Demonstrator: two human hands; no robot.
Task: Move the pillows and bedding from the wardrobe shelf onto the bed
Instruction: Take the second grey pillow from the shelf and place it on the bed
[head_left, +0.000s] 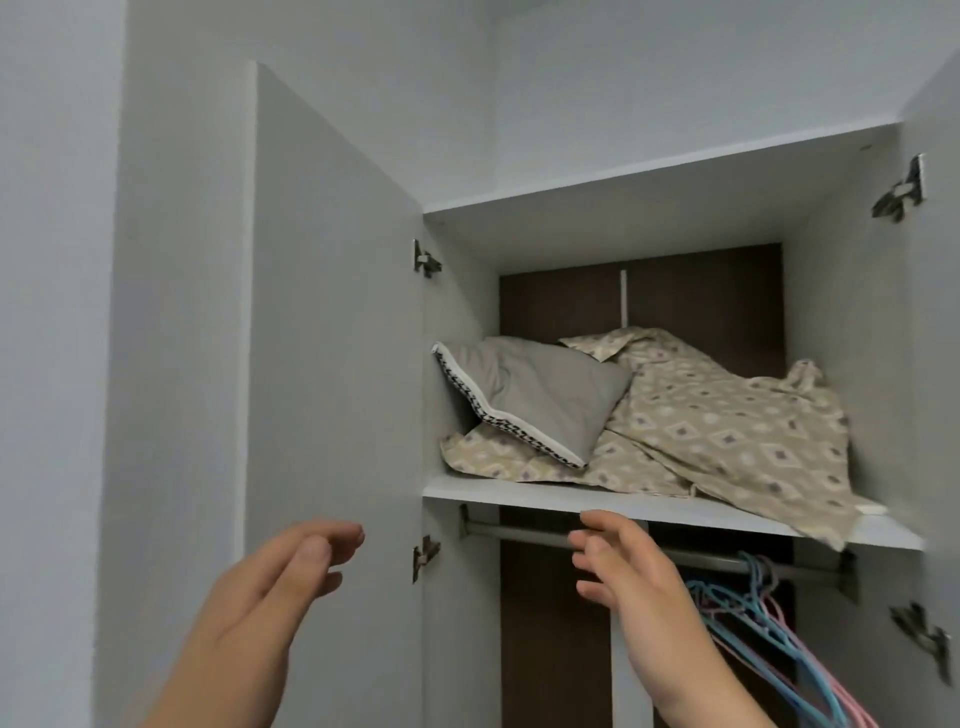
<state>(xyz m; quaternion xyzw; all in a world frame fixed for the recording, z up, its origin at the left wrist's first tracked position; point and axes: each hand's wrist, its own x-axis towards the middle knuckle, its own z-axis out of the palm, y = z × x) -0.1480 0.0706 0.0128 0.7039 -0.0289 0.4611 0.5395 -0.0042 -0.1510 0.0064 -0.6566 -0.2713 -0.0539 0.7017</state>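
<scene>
Both empty hands, left hand (270, 587) and right hand (631, 582), spread below the shelf (519, 493); grey pillow (540, 400) leans, long axis slanting down-right.

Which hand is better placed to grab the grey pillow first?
Probably the right hand: it is open just under the shelf edge, nearly below the grey pillow. The left hand, also open, sits in front of the open door, further off to the side.
</scene>
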